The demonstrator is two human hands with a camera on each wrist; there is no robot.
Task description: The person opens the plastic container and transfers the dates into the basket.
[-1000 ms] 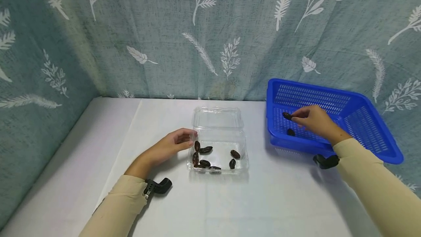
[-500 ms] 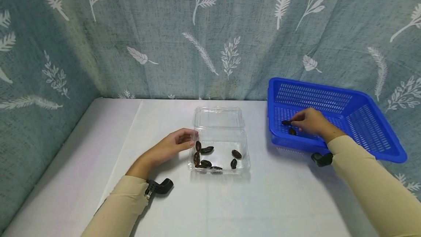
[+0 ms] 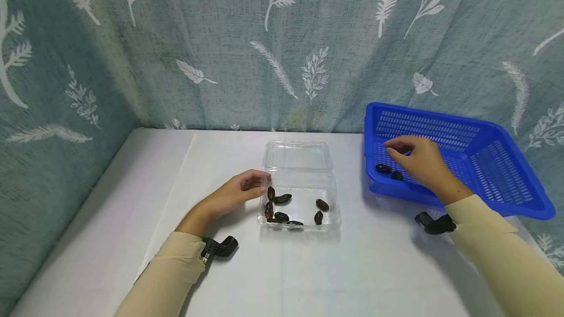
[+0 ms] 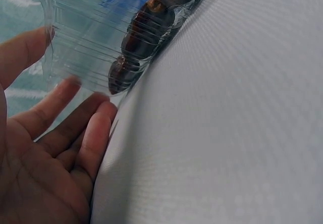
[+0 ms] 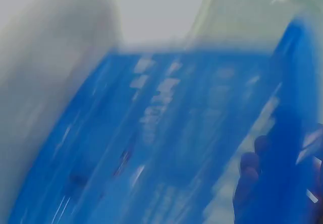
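Note:
The left hand (image 3: 233, 194) touches the left side of a clear hinged container (image 3: 304, 204), which stands lid up with several dark brown dates (image 3: 283, 198) inside. From the left wrist camera, the hand's (image 4: 55, 153) relaxed fingers rest at the clear wall (image 4: 75, 52), beside dates (image 4: 139, 35). Over the blue basket (image 3: 484, 204) hovers the right hand (image 3: 420, 160), thumb and forefinger apart with nothing visible between them. Two dates lie below it, one (image 3: 383, 168) left of the other (image 3: 397, 175). Blur in the right wrist view hides detail of the basket (image 5: 202, 108).
A white cloth (image 3: 308, 278) covers the table. Behind it hangs a teal curtain (image 3: 238, 62) with white leaf prints, continuing along the left side. The basket's back rim is close to the curtain. Black wrist devices (image 3: 222, 247) sit below both hands.
The right hand has let go of the date it pinched and risen a little, its finger and thumb parting. That date lies at the basket's left side. The left hand stays against the container.

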